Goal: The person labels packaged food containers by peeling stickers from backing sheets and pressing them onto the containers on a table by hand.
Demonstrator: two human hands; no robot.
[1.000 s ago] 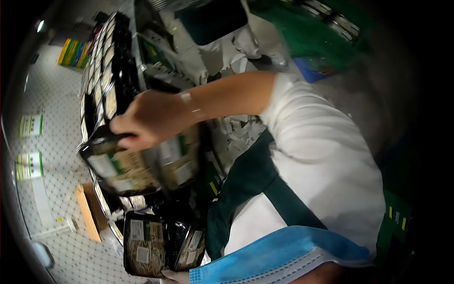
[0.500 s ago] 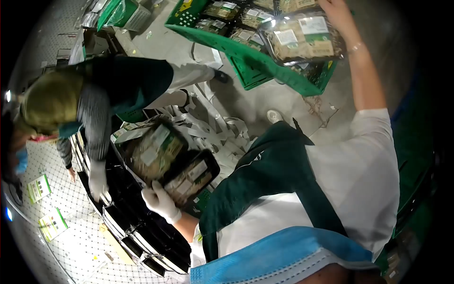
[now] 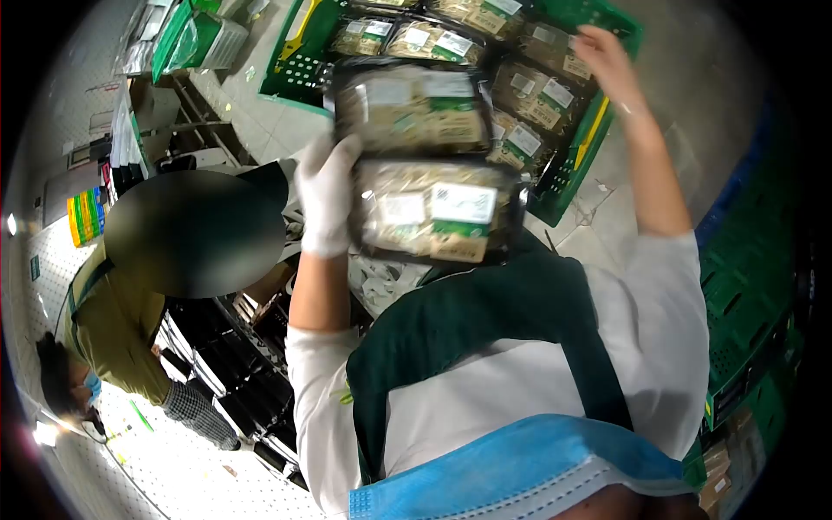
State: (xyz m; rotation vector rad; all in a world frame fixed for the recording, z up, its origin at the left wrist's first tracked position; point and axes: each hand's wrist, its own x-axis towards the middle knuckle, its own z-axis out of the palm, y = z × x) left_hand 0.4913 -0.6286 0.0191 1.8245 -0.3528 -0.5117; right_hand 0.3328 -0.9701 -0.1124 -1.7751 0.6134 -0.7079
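Two face-up trays (image 3: 431, 210), long axes crosswise, in left hand (image 3: 328, 198); grip of right hand (image 3: 608, 69) unclear

The packs (image 3: 438, 211) look glossy plastic, the crate (image 3: 562, 198) matt plastic.

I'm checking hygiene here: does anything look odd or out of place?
The left hand is gloved in white, but the right hand, over the green crate, looks bare, an odd mismatch. Jumbled pale strips below resemble litter.

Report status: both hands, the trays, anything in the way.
White-gloved left hand holding two black rectangular plastic trays. Bare right hand over green perforated plastic crate of similar trays; contact unclear. Held trays block part of crate from view.
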